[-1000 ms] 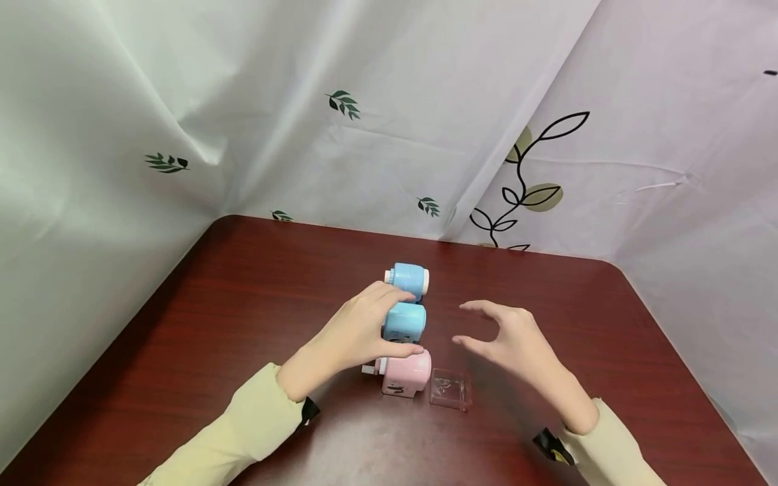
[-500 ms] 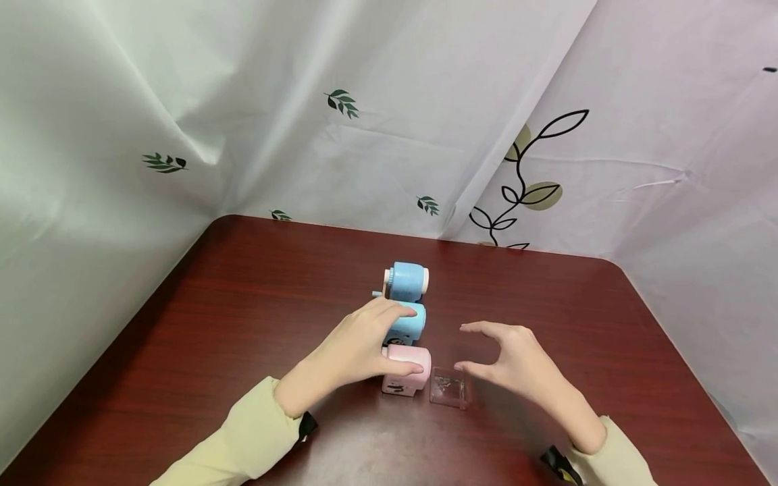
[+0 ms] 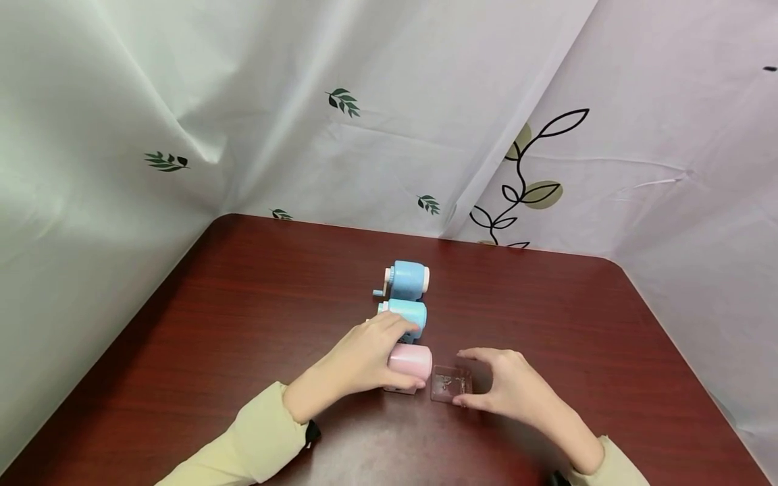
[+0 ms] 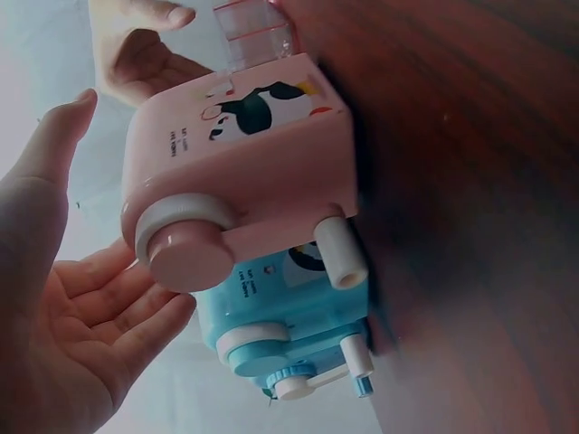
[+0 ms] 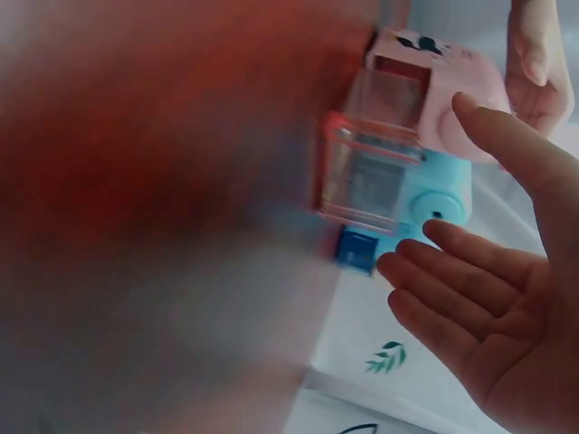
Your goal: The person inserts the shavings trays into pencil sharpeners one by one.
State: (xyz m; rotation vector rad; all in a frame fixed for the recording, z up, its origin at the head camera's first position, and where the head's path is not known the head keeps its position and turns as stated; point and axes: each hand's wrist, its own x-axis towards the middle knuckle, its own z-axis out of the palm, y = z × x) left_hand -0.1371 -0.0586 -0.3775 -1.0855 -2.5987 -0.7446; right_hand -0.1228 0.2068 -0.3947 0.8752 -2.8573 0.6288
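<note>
A pink crank pencil sharpener [image 3: 410, 361] with a panda print stands on the table. My left hand [image 3: 363, 359] is around it, thumb on the near side and fingers on the far side. In the left wrist view the thumb stands off the pink body, whose white crank handle [image 4: 342, 253] hangs low. Right of the sharpener lies its clear, pink-edged shavings drawer [image 3: 451, 383], outside the opening in the body. My right hand [image 3: 512, 383] is spread at the drawer, thumb near and fingers far; in the right wrist view the fingertips are apart from the drawer.
Behind the pink sharpener stand a light blue sharpener [image 3: 410, 312] and, farther back, a deeper blue one [image 3: 408, 280] with its crank to the left. All rest on a dark red-brown table [image 3: 273, 283]. A white curtain [image 3: 389, 155] with leaf prints hangs behind it.
My left hand has moved from over the light blue sharpener toward me, to the pink one. The right hand has come down and toward me, to the drawer.
</note>
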